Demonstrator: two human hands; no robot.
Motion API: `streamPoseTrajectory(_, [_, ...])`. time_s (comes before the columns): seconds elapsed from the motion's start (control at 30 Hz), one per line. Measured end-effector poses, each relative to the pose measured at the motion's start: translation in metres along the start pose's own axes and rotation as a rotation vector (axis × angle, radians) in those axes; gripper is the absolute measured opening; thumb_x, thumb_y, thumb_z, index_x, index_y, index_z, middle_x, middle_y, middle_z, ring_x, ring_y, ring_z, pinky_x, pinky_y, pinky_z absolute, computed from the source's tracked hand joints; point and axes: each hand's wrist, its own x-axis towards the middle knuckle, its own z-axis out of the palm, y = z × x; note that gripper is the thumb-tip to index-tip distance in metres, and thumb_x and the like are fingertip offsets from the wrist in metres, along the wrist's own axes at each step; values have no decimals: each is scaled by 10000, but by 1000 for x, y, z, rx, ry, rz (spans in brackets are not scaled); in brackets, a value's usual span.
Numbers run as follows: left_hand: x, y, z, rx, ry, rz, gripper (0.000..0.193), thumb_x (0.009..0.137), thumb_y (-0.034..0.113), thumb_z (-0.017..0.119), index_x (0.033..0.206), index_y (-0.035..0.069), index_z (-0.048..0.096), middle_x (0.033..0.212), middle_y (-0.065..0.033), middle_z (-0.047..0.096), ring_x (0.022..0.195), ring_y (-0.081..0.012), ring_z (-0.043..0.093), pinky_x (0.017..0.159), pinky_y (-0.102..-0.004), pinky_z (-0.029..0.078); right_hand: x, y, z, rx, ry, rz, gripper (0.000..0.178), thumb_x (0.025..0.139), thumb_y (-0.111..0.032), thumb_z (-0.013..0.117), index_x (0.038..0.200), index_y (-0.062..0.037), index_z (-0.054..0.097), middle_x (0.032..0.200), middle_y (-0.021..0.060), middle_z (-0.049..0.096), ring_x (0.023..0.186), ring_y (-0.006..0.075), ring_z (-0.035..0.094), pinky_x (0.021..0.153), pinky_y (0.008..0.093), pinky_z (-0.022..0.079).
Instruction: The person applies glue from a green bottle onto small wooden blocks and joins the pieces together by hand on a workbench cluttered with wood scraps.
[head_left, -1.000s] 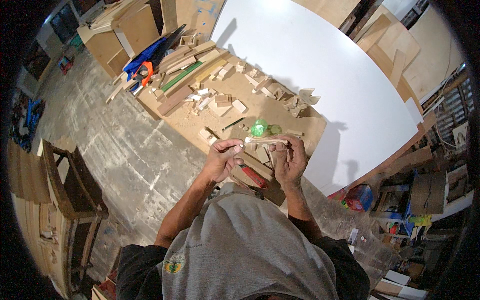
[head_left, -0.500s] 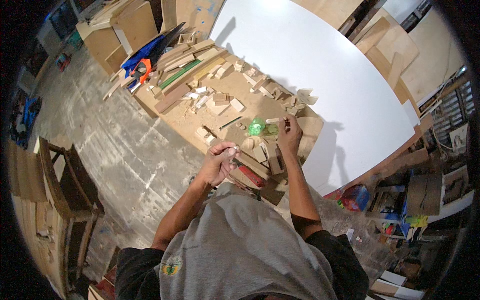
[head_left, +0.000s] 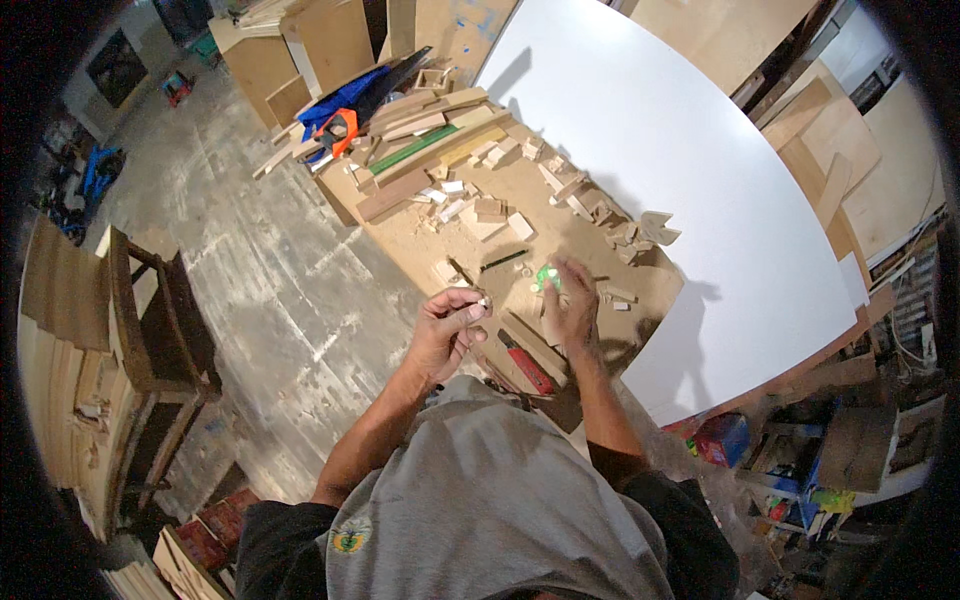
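Pinching Left, Reaching Right

Working over the bench (head_left: 460,245), holding the left hand (head_left: 450,332) apart from the right hand (head_left: 573,315), not showing whether gripping with the latter. Crowding the green container (head_left: 545,279), seemingly whitish inside; possibly risking a spill through a careless bump. Pinching the small pale piece (head_left: 484,301) in the left, at the container's eight o'clock; possibly risking a drop through too light a grip.

Pencil (head_left: 503,260) lies beyond left hand (head_left: 445,325); saw (head_left: 348,122) lies farther left.
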Motion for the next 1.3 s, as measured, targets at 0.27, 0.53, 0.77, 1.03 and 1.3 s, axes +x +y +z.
streamPoseTrajectory(0.27, [21,-4,24,72,-33,102,137,867,-21,642,999,15,651,943,-87,683,843,-152,669,660,-288,595,-19,-84,-4,267,17,-110,374,871,-21,571,1243,-31,606,1238,168,532,1111,309,550,938,383,442])
streamPoseTrajectory(0.53, [31,-20,32,74,-62,43,138,879,-22,625,1014,-27,653,927,-122,692,774,-178,686,653,-288,613,-25,-74,-14,172,59,-101,363,885,-17,543,1242,-19,611,1248,165,528,1093,292,569,917,374,463])
streamPoseTrajectory(0.77, [33,-20,39,44,-83,0,148,897,-18,607,1034,-36,659,934,-135,693,793,-187,691,654,-288,618,-23,-70,-18,285,68,-88,328,915,-91,526,1216,-6,621,1215,162,540,1107,275,540,961,364,423])
streamPoseTrajectory(1.03, [33,-20,34,77,-68,-65,152,909,12,606,1044,-27,664,933,-117,690,814,-168,679,610,-279,609,-19,-66,-20,382,24,-22,313,914,-126,522,1177,5,632,1192,147,552,1144,262,511,988,362,398])
streamPoseTrajectory(1.3, [31,-18,32,55,-71,-113,165,915,38,608,1058,-22,664,939,-109,689,811,-154,678,586,-269,601,-16,-65,-18,306,47,-73,331,843,-29,522,1152,-9,641,1166,157,548,1094,292,533,957,378,421])
